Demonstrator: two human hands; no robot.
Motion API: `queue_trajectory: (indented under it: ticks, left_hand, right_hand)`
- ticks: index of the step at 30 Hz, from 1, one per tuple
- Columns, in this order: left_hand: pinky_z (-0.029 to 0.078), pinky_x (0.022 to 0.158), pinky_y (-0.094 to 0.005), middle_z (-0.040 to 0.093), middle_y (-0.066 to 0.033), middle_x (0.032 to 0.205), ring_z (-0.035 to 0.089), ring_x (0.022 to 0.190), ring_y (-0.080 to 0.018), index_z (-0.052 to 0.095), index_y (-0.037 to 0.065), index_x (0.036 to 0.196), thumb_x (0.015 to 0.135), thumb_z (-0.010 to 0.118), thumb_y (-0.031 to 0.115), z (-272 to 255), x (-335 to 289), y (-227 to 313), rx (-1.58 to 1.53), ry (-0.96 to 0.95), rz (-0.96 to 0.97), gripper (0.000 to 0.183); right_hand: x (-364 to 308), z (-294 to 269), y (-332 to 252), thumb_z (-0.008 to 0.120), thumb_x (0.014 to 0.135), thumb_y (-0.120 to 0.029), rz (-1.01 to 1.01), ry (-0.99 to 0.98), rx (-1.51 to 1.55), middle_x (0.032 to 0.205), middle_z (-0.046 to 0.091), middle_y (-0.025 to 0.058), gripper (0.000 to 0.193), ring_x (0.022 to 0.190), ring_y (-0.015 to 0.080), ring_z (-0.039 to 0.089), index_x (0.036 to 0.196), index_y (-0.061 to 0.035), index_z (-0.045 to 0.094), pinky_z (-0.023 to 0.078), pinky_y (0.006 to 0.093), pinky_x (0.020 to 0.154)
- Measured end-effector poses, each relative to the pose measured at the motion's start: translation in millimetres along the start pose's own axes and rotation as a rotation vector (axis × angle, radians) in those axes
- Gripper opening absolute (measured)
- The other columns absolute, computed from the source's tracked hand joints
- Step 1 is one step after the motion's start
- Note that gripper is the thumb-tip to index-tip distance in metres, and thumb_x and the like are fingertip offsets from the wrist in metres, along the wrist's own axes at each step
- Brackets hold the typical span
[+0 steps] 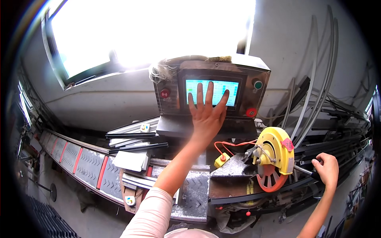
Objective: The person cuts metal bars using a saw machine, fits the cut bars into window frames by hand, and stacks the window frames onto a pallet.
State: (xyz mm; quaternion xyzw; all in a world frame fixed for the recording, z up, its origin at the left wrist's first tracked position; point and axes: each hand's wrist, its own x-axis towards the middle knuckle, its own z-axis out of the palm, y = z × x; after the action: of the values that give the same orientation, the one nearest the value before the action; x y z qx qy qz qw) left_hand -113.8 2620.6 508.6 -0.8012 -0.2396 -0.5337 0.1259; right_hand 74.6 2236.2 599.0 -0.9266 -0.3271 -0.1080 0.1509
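Note:
My left hand [207, 115] reaches up with its fingers spread over the lit touchscreen [232, 86] of a metal control box [170, 107]. Whether the fingertips touch the glass I cannot tell. At the right, my right hand [328, 170] is wrapped round the black-gripped end of the saw handle [303, 170]. That handle belongs to a cut-off saw with a yellow guard [282, 156] and an orange-red lower guard [273, 180]. The saw stands over a dark bed with a metal fence.
A roller-like conveyor [81, 160] with red bars runs off left. Grey and black strips [135, 137] and a white block [127, 160] lie beside it. The box carries red [251, 112] and green [258, 85] buttons. A yellow socket box [222, 160] trails an orange cord. Long profiles [313, 87] lean right.

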Motion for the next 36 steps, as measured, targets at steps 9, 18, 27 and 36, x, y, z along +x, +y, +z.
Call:
queue_trajectory:
  ticks: [9,18,27,36]
  left_hand:
    - [0.014,0.112,-0.0565,0.039,-0.0198,0.145,0.027,0.14,-0.0441,0.061,0.027,0.125,0.081,0.067,0.022,0,-6,-2,-0.003,0.089,0.036,0.045]
    - [0.015,0.112,-0.0563,0.041,-0.0219,0.143,0.027,0.139,-0.045,0.061,0.022,0.119,0.079,0.066,0.021,-1,-4,-3,-0.037,0.081,0.033,0.04]
    - [0.017,0.111,-0.055,0.04,-0.0241,0.143,0.025,0.14,-0.0434,0.054,0.003,0.121,0.076,0.069,0.023,-8,-10,5,-0.035,0.042,-0.049,0.052]
    - [0.024,0.107,-0.0526,0.04,-0.018,0.142,0.029,0.138,-0.0407,0.05,0.007,0.127,0.075,0.072,0.026,14,-25,-8,0.052,0.117,-0.022,0.06]
  right_hand:
    - [-1,1,3,0.075,0.071,-0.02,-0.015,0.006,0.015,0.062,0.06,0.0145,0.025,0.056,0.0284,0.059,0.084,0.0006,0.068,0.046,0.036,0.056]
    - [3,2,1,0.074,0.072,-0.019,-0.016,0.018,0.044,0.062,0.06,0.0142,0.025,0.056,0.0279,0.059,0.086,0.0009,0.068,0.046,0.0356,0.057]
    - [-6,1,6,0.073,0.073,-0.019,-0.007,0.019,0.08,0.061,0.059,0.0144,0.025,0.056,0.0273,0.059,0.086,0.0011,0.067,0.045,0.0356,0.056]
    - [9,19,20,0.069,0.085,-0.018,-0.029,-0.114,0.224,0.06,0.056,0.0054,0.019,0.052,0.0121,0.054,0.089,0.0,0.065,0.042,0.0286,0.051]
